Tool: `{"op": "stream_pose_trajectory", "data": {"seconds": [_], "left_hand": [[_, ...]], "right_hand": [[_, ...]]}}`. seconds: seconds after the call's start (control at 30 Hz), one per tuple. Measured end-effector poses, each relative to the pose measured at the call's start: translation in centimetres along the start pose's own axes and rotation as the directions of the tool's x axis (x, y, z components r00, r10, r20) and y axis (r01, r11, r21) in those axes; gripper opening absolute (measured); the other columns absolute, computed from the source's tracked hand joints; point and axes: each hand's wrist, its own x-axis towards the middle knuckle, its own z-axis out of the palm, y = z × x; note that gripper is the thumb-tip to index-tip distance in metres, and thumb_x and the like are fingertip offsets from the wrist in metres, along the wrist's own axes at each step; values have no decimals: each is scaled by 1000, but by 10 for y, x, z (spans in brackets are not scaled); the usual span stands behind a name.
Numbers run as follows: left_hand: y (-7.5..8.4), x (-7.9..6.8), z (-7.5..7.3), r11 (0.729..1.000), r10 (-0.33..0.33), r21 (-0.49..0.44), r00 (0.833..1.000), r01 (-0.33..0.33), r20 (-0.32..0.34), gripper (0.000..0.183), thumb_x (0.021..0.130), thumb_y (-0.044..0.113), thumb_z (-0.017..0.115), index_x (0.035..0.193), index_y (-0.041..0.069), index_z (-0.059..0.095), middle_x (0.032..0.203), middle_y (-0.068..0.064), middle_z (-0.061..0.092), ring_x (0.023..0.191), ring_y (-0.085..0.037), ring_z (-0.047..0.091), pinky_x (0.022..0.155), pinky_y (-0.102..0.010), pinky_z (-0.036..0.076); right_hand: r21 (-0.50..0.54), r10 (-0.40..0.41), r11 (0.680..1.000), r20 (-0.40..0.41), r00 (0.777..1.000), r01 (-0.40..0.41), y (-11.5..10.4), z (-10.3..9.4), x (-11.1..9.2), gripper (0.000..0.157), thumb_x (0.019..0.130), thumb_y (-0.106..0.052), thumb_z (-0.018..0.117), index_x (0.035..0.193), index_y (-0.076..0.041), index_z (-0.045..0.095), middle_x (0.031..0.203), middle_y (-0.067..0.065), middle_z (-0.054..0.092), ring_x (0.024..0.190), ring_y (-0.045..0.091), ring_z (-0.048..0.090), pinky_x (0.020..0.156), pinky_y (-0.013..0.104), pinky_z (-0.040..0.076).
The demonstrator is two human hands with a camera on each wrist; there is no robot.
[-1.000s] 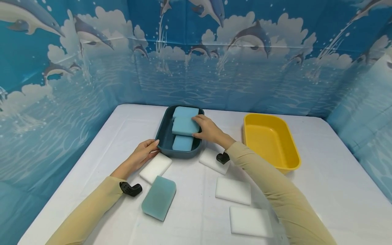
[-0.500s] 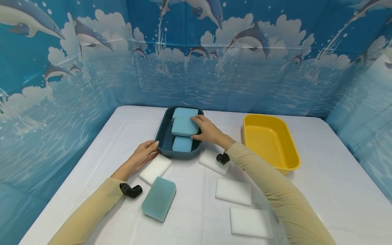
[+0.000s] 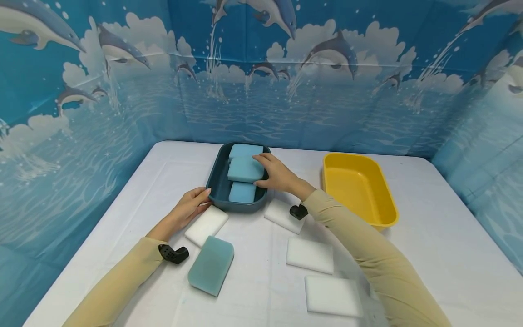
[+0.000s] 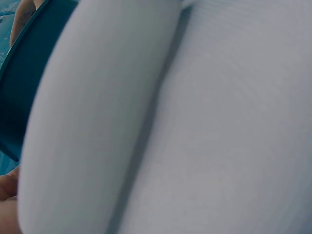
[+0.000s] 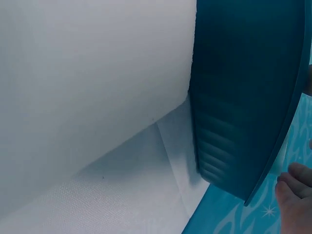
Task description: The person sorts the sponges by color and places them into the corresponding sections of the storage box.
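Observation:
In the head view a dark blue basin (image 3: 218,200) stands at the back of the table, with several light blue sponges inside. My right hand (image 3: 279,175) reaches over its right rim. Its thumb and fingers pinch the right side of the topmost blue sponge (image 3: 243,170), which overlaps a farther sponge (image 3: 247,149) and a nearer one (image 3: 241,192). At the front left corner my left hand (image 3: 189,208) grips the basin, thumb at the rim. A white sponge (image 3: 206,225) lies just below that hand and fills much of the left wrist view.
A yellow basin (image 3: 359,193) stands at the right. A blue-green sponge (image 3: 211,265) lies at front left. White sponges (image 3: 309,255) (image 3: 333,296) lie at front right, another white sponge (image 3: 282,213) under the right wrist. A dolphin-print curtain (image 3: 261,104) closes off the back.
Hardly anything differs: both hands keep their places on the basin and the top blue sponge. The whole head view has shifted slightly.

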Motion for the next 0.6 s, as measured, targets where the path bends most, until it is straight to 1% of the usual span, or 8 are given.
{"op": "stream_pose_trajectory", "data": {"seconds": [0.13, 0.27, 0.47, 0.6], "left_hand": [[0, 0, 0, 1000, 0, 4, 1000, 0, 3, 75, 100, 35, 41, 148, -6, 2, 154, -26, 12, 142, -38, 22, 116, -43, 26], [0, 0, 0, 1000, -4, 7, 1000, 4, 1, 74, 100, 34, 41, 148, -6, 2, 154, -26, 13, 142, -38, 23, 116, -42, 26], [1, -1, 1, 1000, 0, 15, 1000, 0, 1, 74, 100, 35, 40, 148, -7, 2, 153, -28, 13, 142, -39, 22, 116, -42, 25], [2, -1, 1, 1000, -2, 14, 1000, 1, 4, 74, 100, 34, 40, 148, -7, 1, 154, -28, 12, 142, -39, 22, 116, -42, 25]], "right_hand": [[-2, -22, 1000, -15, 1000, 22, 0, -1, -2, 76, 83, -29, 71, 145, -8, 33, 148, 18, 32, 136, 33, 36, 110, 47, 39], [11, -64, 998, -51, 997, 65, 0, -3, -5, 74, 83, -27, 71, 144, -6, 35, 148, 19, 32, 136, 33, 36, 109, 47, 40], [31, -149, 988, -113, 982, 153, -4, -4, -8, 71, 83, -25, 71, 143, -6, 37, 146, 19, 35, 135, 32, 38, 108, 46, 41], [31, -186, 981, -126, 974, 191, -8, -5, -11, 70, 83, -25, 71, 142, -5, 38, 145, 19, 36, 134, 32, 40, 108, 46, 41]]}}
